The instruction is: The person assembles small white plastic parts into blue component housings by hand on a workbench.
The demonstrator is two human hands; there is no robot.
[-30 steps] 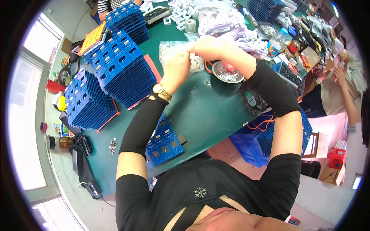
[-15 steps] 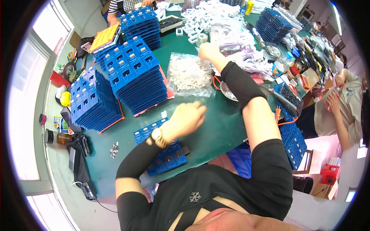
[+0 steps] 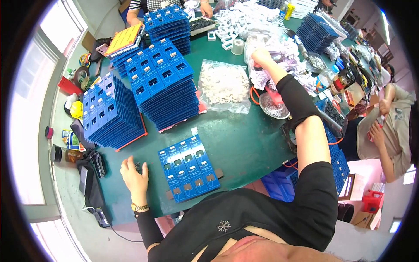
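Note:
My left hand (image 3: 134,178) rests on the green table (image 3: 244,144) near its front left edge, fingers apart, fingertips at a small heap of dark metal bits (image 3: 139,166). Just right of it lies a flat blue panel of small boards (image 3: 188,168). My right arm stretches far across the table. My right hand (image 3: 262,56) is curled in a pile of white cables (image 3: 288,52); what it grips is hidden. A clear bag of white parts (image 3: 222,85) lies between the two hands.
Two tall stacks of blue panels (image 3: 163,87) (image 3: 111,113) stand at the left. A metal bowl (image 3: 274,107) sits under my right arm. Another person's hands (image 3: 205,6) work at the far edge. A seated person (image 3: 388,126) is at the right.
My left hand has dropped from mid-table to the front left edge by the metal bits. My right hand has reached farther right into the white cables.

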